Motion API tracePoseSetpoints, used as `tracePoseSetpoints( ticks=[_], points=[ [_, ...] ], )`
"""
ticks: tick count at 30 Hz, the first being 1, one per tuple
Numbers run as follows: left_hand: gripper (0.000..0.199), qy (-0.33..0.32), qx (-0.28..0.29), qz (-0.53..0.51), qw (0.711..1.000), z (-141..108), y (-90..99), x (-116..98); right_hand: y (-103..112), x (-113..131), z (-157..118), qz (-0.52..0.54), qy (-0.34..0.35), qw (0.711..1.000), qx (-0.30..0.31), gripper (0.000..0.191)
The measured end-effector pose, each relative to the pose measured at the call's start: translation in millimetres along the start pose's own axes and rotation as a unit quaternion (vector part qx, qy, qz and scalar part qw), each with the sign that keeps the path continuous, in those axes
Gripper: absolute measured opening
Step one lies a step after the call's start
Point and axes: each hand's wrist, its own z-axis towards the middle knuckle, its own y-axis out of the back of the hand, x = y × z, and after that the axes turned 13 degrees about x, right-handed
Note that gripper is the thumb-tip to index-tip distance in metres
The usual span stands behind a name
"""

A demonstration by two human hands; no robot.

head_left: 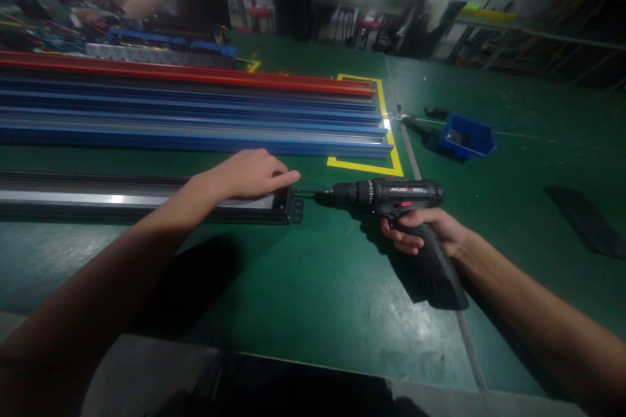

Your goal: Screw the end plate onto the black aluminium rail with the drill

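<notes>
My right hand point(425, 229) is wrapped around the grip of a black cordless drill point(408, 192). The drill points left, and its long thin bit point(313, 192) reaches the end of a long black metal profile point(122, 197). A pale, shiny strip runs along the inside of this profile, and a small slotted bracket point(297, 210) sticks out at its right end. Near that end, my left hand point(247, 174) grips the profile from above. Its thumb points towards the drill, while the other fingers are bent over the far side and partly hidden.
Blue profiles point(195, 120) and red profiles point(195, 70) lie behind, their ends within yellow tape point(364, 165) on the green table point(293, 293). To the right stand a blue bin point(469, 137) and a dark flat piece point(587, 218). Other people work across the table.
</notes>
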Motion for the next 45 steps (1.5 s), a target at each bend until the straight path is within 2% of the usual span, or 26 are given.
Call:
tracePoseSetpoints(
  ticks=[45],
  points=[
    [0.068, 0.009, 0.006, -0.006, 1.000, 0.1, 0.3, -1.7, -3.0, 0.5, -0.3, -0.006, -0.001, 1.000, 0.000, 0.019]
  ],
)
